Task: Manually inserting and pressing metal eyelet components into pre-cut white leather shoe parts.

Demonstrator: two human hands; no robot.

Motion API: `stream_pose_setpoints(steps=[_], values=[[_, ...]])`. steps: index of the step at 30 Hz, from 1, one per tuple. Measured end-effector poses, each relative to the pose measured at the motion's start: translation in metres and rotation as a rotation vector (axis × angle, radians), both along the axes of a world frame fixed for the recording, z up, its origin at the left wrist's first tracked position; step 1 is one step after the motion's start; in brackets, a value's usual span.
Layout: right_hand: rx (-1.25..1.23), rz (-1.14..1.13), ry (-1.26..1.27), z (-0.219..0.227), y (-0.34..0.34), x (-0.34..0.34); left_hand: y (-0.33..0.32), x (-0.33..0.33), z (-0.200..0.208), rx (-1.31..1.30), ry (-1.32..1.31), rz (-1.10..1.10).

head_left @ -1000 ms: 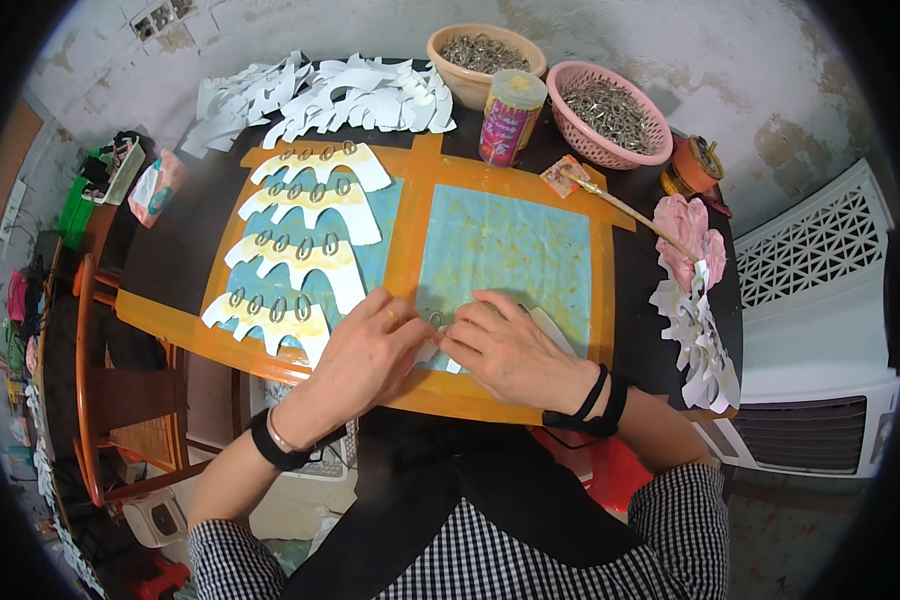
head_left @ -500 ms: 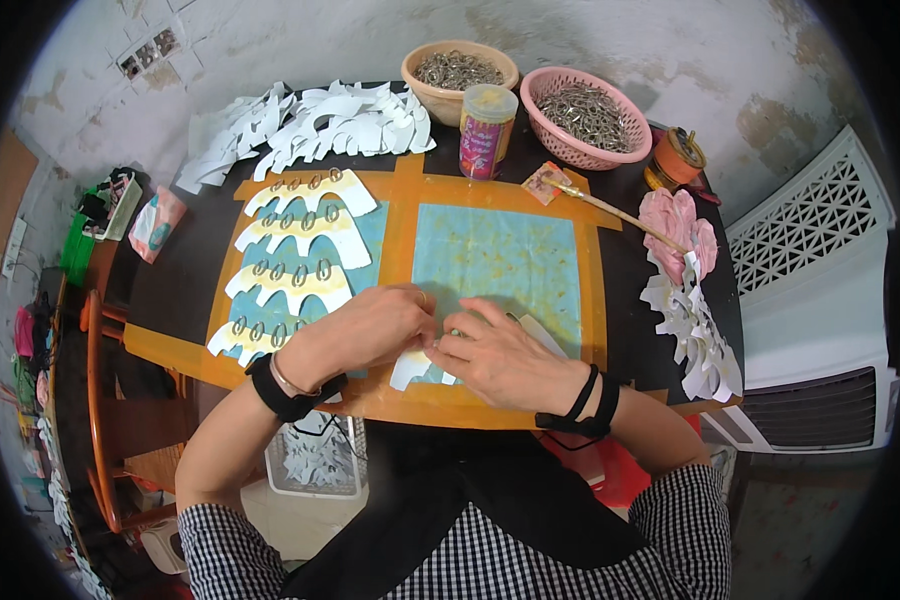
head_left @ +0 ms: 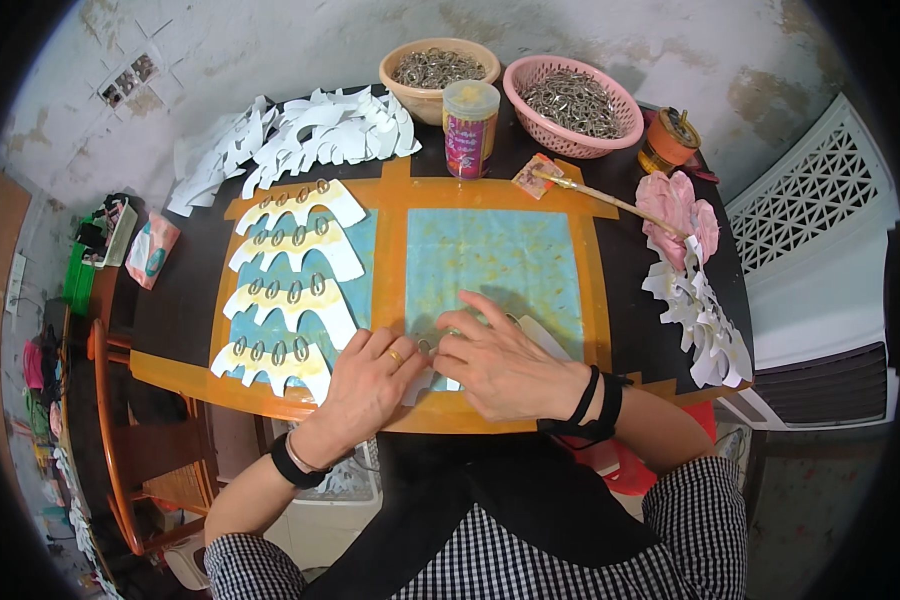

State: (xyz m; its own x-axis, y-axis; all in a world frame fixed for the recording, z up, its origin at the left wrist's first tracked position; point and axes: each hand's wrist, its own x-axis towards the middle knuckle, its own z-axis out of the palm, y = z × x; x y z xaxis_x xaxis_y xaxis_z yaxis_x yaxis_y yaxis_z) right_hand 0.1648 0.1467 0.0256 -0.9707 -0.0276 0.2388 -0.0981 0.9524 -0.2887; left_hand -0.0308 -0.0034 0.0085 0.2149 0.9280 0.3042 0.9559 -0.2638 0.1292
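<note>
My left hand [head_left: 370,380] is bent over the near edge of the right blue mat [head_left: 490,250], fingers drawn together at a white scalloped piece [head_left: 420,388]. A metal ring [head_left: 425,346] shows by its fingertips. Against the same piece my right hand [head_left: 510,368] has its thumb and some fingers closed, with one finger raised. Both hands hide most of the piece, and the exact grip is hard to see. Another white strip [head_left: 543,337] lies partly under my right hand. To the left, several scalloped pieces [head_left: 282,303] with yellowish glue and metal rings lie in rows.
At the back stand a beige basin [head_left: 395,88] and a pink basket [head_left: 620,138] of metal rings, and a purple-labelled jar [head_left: 467,140]. A brush [head_left: 615,203] rests near an orange pot [head_left: 668,145] and pink cloth [head_left: 678,215]. White pieces [head_left: 335,125] are heaped back left.
My left hand has come down toward the table's near edge, its wrist lower. My right hand stays almost in place, one finger lifted higher. The whole view has shifted slightly.
</note>
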Motion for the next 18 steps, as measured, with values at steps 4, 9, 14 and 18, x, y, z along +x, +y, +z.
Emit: stream_pose_setpoints(steps=[4, 9, 14, 18], values=[[0.005, 0.001, -0.022, -0.004, -0.002, 0.003, -0.006, 0.001, -0.009, 0.093, -0.01, 0.017], [0.049, -0.02, -0.015, -0.01, -0.003, 0.005, -0.001, -0.005, 0.011, -0.092, -0.382, 0.073], [0.058, -0.006, -0.023, -0.007, -0.001, 0.007, 0.018, -0.026, 0.027, -0.272, -0.396, 0.015], [0.049, -0.006, -0.034, -0.007, -0.001, 0.007, 0.025, -0.03, 0.021, -0.244, -0.329, -0.084]])
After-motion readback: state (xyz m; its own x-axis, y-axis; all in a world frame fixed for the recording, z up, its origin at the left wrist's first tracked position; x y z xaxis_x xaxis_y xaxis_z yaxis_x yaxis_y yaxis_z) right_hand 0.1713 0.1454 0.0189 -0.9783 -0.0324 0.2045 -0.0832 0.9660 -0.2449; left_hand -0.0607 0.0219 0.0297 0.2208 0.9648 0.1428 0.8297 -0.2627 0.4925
